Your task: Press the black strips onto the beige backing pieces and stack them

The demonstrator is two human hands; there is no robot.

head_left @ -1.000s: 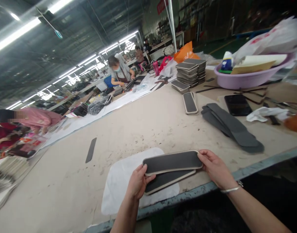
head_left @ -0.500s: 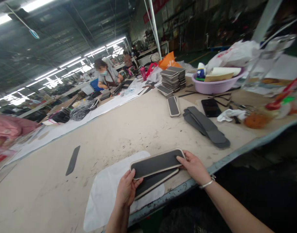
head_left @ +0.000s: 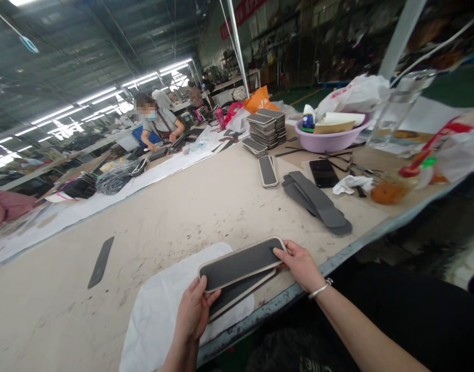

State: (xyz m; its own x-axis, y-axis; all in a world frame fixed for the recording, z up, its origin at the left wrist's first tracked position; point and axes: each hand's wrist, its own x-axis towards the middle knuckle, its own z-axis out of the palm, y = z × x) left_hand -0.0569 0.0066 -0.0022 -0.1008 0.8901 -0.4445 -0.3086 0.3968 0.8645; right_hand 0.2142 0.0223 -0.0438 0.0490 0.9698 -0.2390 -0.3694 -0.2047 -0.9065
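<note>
Between my two hands is a long dark grey panel with rounded corners and a pale rim [head_left: 240, 264], tilted a little. My left hand [head_left: 193, 308] pinches its left end, thumb on top. At the right end my right hand [head_left: 300, 263] grips it, thumb pressed on the grey face. Beneath it lies a second panel of the same kind [head_left: 237, 295], partly hidden. Both are over a white sheet [head_left: 155, 310] at the table's near edge.
Loose dark grey strips [head_left: 318, 204] lie to the right, near a phone [head_left: 323, 173]. Farther back stand stacked rimmed panels [head_left: 264, 128] and a purple basin [head_left: 332, 138]. One grey strip [head_left: 101, 262] lies left on the table [head_left: 159, 227]. A co-worker [head_left: 159, 124] sits across.
The whole view has shifted, so the scene sits slightly farther left. Both hands keep the same hold on the panel. The co-worker's arms have moved a little.
</note>
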